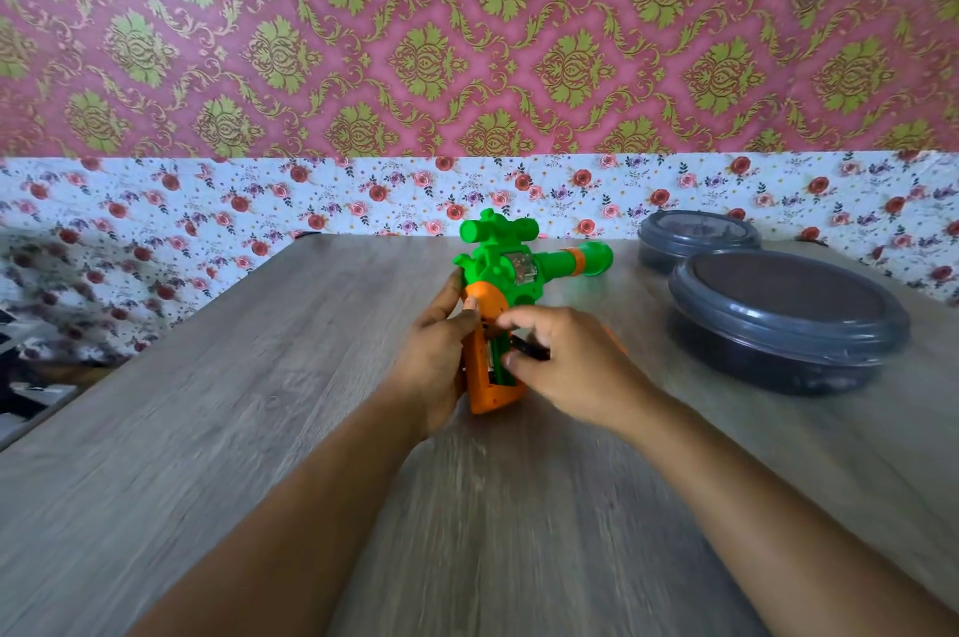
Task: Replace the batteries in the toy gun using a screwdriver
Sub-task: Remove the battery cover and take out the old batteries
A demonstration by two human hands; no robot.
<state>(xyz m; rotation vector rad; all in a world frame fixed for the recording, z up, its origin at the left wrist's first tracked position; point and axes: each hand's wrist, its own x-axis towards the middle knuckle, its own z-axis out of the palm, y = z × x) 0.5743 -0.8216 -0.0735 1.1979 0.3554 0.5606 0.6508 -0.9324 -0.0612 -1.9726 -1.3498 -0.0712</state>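
Mid-frame, both hands work on a green and orange toy gun point(511, 294) on the wooden table point(207, 429).

Left hand point(441, 356) wraps the orange grip from the left side, thumb on top. Right hand point(565, 361) pinches a small dark battery point(529, 350) at the grip's uncovered battery compartment point(501, 361). Barrel points right. Two lidded grey round containers point(783, 325) sit at right of frame, well apart from the gun. No readable writing or brand anywhere; motion blur.

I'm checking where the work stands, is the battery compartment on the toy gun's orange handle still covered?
No, the orange handle of the toy gun shows an open cavity, and the right hand pinches a small dark object at it.
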